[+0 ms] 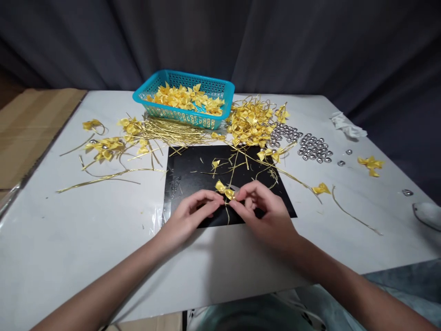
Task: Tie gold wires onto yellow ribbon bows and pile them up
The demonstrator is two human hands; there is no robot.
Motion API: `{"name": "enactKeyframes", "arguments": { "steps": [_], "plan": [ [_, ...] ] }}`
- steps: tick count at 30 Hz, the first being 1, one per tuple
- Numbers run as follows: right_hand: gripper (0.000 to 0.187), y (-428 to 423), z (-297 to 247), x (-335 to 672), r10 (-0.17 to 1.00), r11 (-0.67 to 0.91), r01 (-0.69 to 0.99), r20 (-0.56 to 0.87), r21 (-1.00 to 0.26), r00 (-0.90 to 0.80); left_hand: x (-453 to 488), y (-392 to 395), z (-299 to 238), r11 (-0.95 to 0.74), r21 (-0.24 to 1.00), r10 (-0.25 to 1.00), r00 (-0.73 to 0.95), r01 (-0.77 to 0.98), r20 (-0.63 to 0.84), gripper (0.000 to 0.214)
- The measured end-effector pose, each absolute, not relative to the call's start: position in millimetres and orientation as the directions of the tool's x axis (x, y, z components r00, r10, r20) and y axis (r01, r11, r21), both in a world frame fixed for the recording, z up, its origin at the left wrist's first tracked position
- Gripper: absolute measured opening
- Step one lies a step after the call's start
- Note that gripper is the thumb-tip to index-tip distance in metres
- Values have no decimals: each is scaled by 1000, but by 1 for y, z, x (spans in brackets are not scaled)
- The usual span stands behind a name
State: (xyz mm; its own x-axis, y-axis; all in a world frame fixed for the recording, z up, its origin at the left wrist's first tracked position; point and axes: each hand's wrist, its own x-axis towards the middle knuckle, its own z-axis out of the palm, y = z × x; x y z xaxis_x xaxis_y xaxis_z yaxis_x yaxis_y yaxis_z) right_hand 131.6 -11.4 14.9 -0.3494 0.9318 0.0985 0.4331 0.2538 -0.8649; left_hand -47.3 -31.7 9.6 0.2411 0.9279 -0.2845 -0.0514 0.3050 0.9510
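Over a black mat (186,170), both hands meet at a small yellow ribbon bow (222,187) with thin gold cord around it. My left hand (198,209) pinches the cord at the bow's lower left with thumb and forefinger. On the other side, my right hand (262,207) is closed on the bow's right edge with its fingertips. One strand of gold cord (228,215) hangs down between the hands, and another runs up across the mat. Fingers partly cover the bow's centre. Cord scraps and a small yellow ribbon piece (215,163) lie on the mat.
A turquoise basket (138,95) of yellow bows stands at the back. Gold cords (172,132) lie before it, with a heap of corded bows (253,122) to its right. Silver beads (314,148) are spread further right, near a crumpled white tissue (347,126). Loose bows (106,148) lie left.
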Motion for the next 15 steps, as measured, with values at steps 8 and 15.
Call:
{"name": "enactKeyframes", "arguments": {
  "steps": [8,15],
  "plan": [
    [18,-14,16,134,254,925,350,443,150,-860,-45,-32,10,237,966,936,241,106,-256,23],
    [9,-16,21,135,601,799,457,533,-390,-595,-46,-32,11,325,942,908,249,84,-336,23]
  ]
}}
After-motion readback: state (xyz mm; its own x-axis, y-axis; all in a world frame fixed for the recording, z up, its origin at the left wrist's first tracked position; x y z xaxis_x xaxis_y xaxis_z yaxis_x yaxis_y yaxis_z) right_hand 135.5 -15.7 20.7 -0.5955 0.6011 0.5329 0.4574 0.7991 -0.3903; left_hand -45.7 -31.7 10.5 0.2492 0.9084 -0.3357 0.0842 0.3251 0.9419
